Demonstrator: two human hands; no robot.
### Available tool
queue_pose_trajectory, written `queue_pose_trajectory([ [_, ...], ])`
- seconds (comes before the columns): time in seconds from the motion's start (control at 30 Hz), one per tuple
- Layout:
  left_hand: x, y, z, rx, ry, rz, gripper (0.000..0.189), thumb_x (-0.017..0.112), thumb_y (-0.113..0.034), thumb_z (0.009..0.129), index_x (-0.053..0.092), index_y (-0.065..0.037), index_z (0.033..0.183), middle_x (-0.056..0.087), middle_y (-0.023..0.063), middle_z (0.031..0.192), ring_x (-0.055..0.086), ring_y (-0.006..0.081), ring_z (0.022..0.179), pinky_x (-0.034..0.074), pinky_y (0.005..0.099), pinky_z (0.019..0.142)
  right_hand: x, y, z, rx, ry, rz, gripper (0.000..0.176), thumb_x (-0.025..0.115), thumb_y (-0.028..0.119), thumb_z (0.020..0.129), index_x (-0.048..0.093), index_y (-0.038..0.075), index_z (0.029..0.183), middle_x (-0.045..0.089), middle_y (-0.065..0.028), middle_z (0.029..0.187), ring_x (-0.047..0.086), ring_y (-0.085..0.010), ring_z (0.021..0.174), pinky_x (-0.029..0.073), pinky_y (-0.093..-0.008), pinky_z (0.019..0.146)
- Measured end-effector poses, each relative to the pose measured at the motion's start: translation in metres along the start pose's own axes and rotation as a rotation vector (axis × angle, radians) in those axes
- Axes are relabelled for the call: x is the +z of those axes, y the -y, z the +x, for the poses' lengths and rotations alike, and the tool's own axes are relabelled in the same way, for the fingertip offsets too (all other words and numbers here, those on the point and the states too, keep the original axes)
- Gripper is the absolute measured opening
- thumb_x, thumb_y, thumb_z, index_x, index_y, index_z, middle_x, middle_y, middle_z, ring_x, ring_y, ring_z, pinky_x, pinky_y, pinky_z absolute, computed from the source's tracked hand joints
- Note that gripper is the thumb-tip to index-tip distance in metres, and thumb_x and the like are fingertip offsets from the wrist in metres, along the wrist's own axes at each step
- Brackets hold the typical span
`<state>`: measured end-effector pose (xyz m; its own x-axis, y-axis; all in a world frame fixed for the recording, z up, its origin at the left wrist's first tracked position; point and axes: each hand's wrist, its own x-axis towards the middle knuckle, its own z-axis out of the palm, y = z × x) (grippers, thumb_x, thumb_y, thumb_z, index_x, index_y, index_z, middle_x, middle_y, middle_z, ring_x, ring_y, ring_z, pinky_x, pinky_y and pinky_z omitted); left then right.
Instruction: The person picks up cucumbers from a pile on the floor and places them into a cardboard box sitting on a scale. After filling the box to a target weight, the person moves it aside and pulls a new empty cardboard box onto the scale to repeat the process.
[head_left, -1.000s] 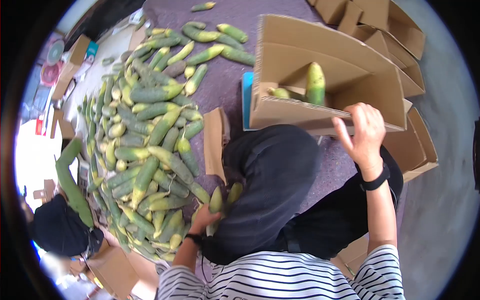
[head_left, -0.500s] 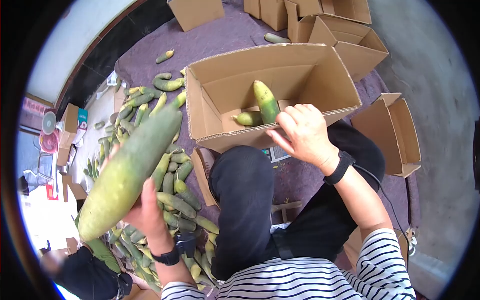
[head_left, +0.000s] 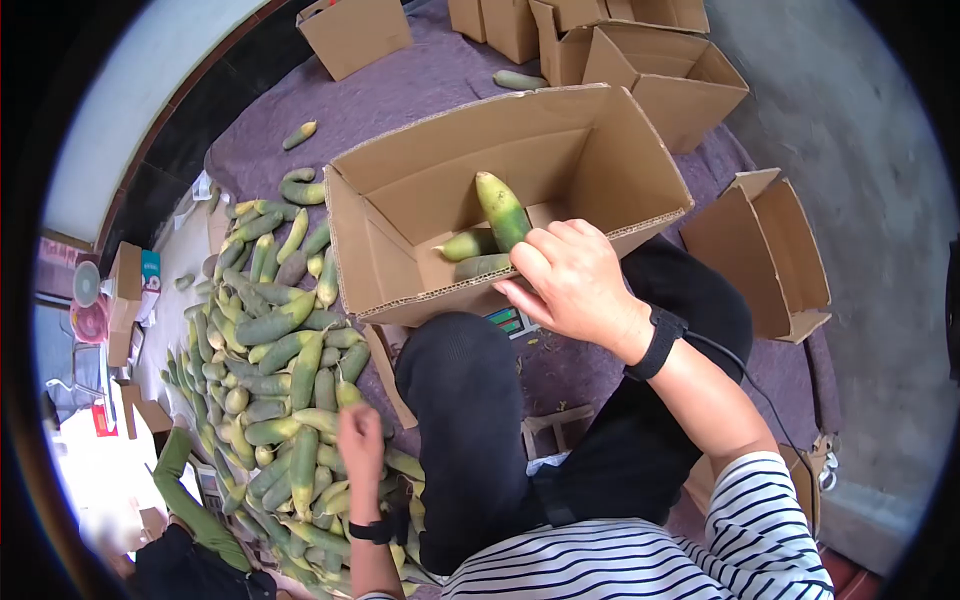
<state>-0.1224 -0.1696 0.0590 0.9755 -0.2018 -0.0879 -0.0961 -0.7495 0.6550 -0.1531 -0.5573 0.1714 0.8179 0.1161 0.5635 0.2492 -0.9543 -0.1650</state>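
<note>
My right hand [head_left: 572, 285] grips the near rim of an open cardboard box [head_left: 400, 185], thumb outside and fingers curled over the edge. Inside it, one green radish [head_left: 503, 210] leans upright, a second radish [head_left: 468, 244] lies to its left, and part of a third radish [head_left: 482, 266] shows behind the front wall. My left hand [head_left: 361, 440] is over the right edge of a large pile of green radishes [head_left: 290, 370]. Its fingers look curled and closed; whatever may be in them is hidden.
More open cardboard boxes [head_left: 690, 80] stand at the back, and another box [head_left: 770, 250] is at the right by the grey wall. Loose radishes [head_left: 300, 135] lie on the purple cloth [head_left: 400, 90]. A person's green sleeve [head_left: 175, 470] is at lower left.
The large radish is out of my left hand; where it went is not shown. That hand has lowered to the pile. My right hand stays on the box rim. A third radish now shows inside.
</note>
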Motion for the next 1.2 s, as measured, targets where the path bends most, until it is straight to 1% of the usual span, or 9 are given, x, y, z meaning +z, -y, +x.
queue_pose_trajectory([
  [0.17,0.115,0.186,-0.095,0.021,0.556,-0.077,0.019,0.047,-0.008,0.092,0.056,0.001,0.106,0.063,0.0269,0.098,0.063,0.0398,0.094,0.048,0.0422,0.082,-0.002,0.004,0.005,-0.011,-0.023,-0.04,0.029,0.073,0.027,0.074,0.051,0.008,0.075,0.049,-0.0069,0.071,0.052,-0.0252,0.066,0.042,-0.0367,0.064],
  [0.4,0.116,0.125,-0.091,-0.346,0.732,-0.151,0.028,0.035,-0.017,0.096,0.043,0.001,0.117,0.059,0.035,0.109,0.061,0.0458,0.098,0.049,0.0467,0.082,0.006,0.008,0.011,-0.003,-0.005,-0.11,0.028,0.072,0.03,0.075,0.055,0.008,0.077,0.05,-0.0069,0.07,0.053,-0.0257,0.067,0.042,-0.037,0.066],
  [0.5,0.186,0.203,-0.123,-0.18,0.474,-0.071,0.027,0.038,-0.018,0.095,0.045,0.003,0.111,0.059,0.0361,0.105,0.063,0.0455,0.094,0.051,0.0507,0.078,0.007,0.01,0.014,0.003,0.01,-0.138,0.029,0.073,0.03,0.074,0.056,0.007,0.077,0.051,-0.0075,0.071,0.054,-0.0272,0.068,0.042,-0.0369,0.067],
  [0.6,0.157,0.164,-0.117,-0.078,0.516,-0.005,0.025,0.04,-0.016,0.094,0.045,0.004,0.108,0.062,0.0343,0.101,0.063,0.047,0.091,0.05,0.053,0.076,0.007,0.011,0.013,0.003,0.019,-0.142,0.03,0.073,0.03,0.074,0.057,0.006,0.077,0.052,-0.0081,0.07,0.054,-0.0274,0.067,0.042,-0.037,0.066],
  [0.73,0.221,0.264,-0.142,-0.255,0.574,-0.175,0.022,0.047,-0.012,0.09,0.047,0.003,0.106,0.063,0.0319,0.093,0.061,0.0487,0.089,0.048,0.054,0.076,0.005,0.013,0.014,0.011,0.05,-0.164,0.026,0.073,0.023,0.073,0.058,0.004,0.081,0.056,-0.0097,0.074,0.055,-0.0287,0.07,0.043,-0.0371,0.068],
  [0.9,0.113,0.181,-0.146,-0.078,0.494,-0.094,0.039,0.066,-0.015,0.08,0.046,0.002,0.109,0.063,0.0279,0.095,0.062,0.0466,0.087,0.049,0.0494,0.074,0.009,0.009,0.01,-0.013,-0.002,-0.182,0.03,0.073,0.032,0.075,0.056,0.007,0.078,0.052,-0.0075,0.072,0.054,-0.0259,0.069,0.043,-0.037,0.067],
  [1.03,0.044,0.165,-0.149,-0.23,0.182,-0.289,0.06,0.082,-0.016,0.069,0.049,0.001,0.116,0.063,0.0179,0.103,0.065,0.0314,0.088,0.052,0.0404,0.077,0.008,0.006,0.007,-0.012,0.0,-0.132,0.03,0.071,0.032,0.076,0.054,0.008,0.08,0.05,-0.0071,0.072,0.052,-0.0253,0.07,0.041,-0.0374,0.066],
  [1.07,0.0,0.088,-0.125,-0.475,0.156,-0.569,0.053,0.08,-0.011,0.072,0.051,0.0,0.115,0.064,0.0134,0.104,0.063,0.0243,0.095,0.052,0.0373,0.081,0.006,0.007,0.008,-0.008,-0.002,-0.128,0.03,0.071,0.033,0.077,0.054,0.008,0.08,0.05,-0.0068,0.073,0.052,-0.0251,0.07,0.041,-0.0373,0.066],
  [1.2,-0.09,0.024,-0.067,-0.277,-0.18,-0.458,0.066,0.077,-0.006,0.073,0.044,0.003,0.129,0.056,0.0142,0.122,0.055,0.0228,0.113,0.042,0.0368,0.101,0.002,0.008,0.006,0.012,-0.017,-0.103,0.029,0.072,0.03,0.075,0.055,0.007,0.079,0.051,-0.0074,0.073,0.053,-0.0258,0.069,0.042,-0.0369,0.067],
])
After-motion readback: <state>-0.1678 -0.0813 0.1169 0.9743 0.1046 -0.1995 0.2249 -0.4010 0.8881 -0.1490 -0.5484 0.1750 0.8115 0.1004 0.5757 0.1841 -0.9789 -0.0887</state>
